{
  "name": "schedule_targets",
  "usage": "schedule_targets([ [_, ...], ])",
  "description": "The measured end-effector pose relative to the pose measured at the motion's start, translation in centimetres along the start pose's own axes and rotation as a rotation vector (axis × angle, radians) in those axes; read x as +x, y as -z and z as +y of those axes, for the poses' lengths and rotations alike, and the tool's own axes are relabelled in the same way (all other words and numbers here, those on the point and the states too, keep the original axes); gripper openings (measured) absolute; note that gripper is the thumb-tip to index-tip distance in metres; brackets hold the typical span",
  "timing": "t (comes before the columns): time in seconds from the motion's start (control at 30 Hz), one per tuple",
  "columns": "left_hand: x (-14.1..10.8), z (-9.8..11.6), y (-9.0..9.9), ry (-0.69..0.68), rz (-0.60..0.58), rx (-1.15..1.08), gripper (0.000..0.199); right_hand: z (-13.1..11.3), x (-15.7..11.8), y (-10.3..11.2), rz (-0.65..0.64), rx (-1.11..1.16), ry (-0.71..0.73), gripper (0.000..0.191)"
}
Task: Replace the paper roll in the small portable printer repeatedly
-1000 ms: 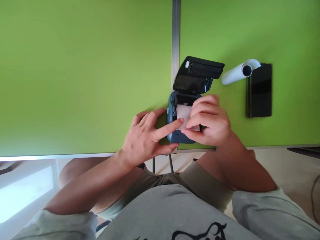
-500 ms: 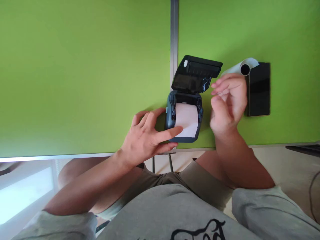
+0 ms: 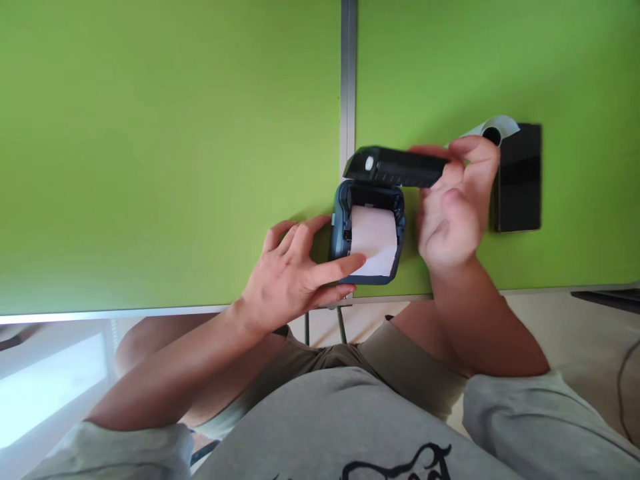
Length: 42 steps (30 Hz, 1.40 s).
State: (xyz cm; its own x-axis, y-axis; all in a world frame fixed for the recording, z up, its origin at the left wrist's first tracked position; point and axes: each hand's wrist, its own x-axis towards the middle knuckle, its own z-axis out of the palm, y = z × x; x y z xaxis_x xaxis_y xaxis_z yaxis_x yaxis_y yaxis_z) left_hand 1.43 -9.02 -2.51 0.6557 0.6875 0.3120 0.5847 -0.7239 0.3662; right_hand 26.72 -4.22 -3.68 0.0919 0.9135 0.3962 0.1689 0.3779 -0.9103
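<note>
A small dark blue-grey receipt printer (image 3: 337, 257) stands by the near table edge, its black lid (image 3: 405, 168) raised at a steep angle. White paper (image 3: 375, 233) lies in its bay, the loose end toward me. My left hand (image 3: 295, 270) grips the printer's left and near sides, with one finger pressing on the paper. At the lid's right end is my right hand (image 3: 457, 207), slightly blurred, its fingers curled behind the lid and its thumb off it. The lid hides some of these fingertips.
Behind my right hand lies another white paper roll (image 3: 507, 125) with a dark core, its end uncurled. Beside it a black phone-like slab (image 3: 520, 180) rests on the green table (image 3: 175, 147). A metal strip (image 3: 349, 80) divides the tabletop.
My right hand has reached behind the lid, and the lid has swung from leaning far back to nearly upright, toward me. My left hand and the printer body have stayed put.
</note>
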Motion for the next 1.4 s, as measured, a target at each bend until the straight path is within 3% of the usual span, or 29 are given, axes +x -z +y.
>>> schedule_targets([
  [0.2,0.1,0.0,-0.1,-0.008,-0.003,-0.006,0.042,0.4,-0.2,0.3,0.081,-0.117,0.050,0.033],
  [0.37,0.0,0.1,-0.1,-0.008,-0.005,0.000,0.043,-0.3,-0.4,0.7,-0.116,-0.174,-0.029,0.028],
  [0.6,0.0,0.0,-0.2,-0.012,0.057,-0.004,0.054,-2.6,-0.4,0.7,-0.388,-0.206,-0.083,0.040],
  [0.77,0.2,0.2,-0.1,0.017,0.037,0.023,0.069,-2.9,-0.2,0.9,-0.420,-0.206,-0.093,0.042],
  [1.4,0.2,0.3,0.0,0.053,0.019,0.021,0.067,-3.3,0.4,1.0,-0.492,-0.256,-0.074,0.037],
])
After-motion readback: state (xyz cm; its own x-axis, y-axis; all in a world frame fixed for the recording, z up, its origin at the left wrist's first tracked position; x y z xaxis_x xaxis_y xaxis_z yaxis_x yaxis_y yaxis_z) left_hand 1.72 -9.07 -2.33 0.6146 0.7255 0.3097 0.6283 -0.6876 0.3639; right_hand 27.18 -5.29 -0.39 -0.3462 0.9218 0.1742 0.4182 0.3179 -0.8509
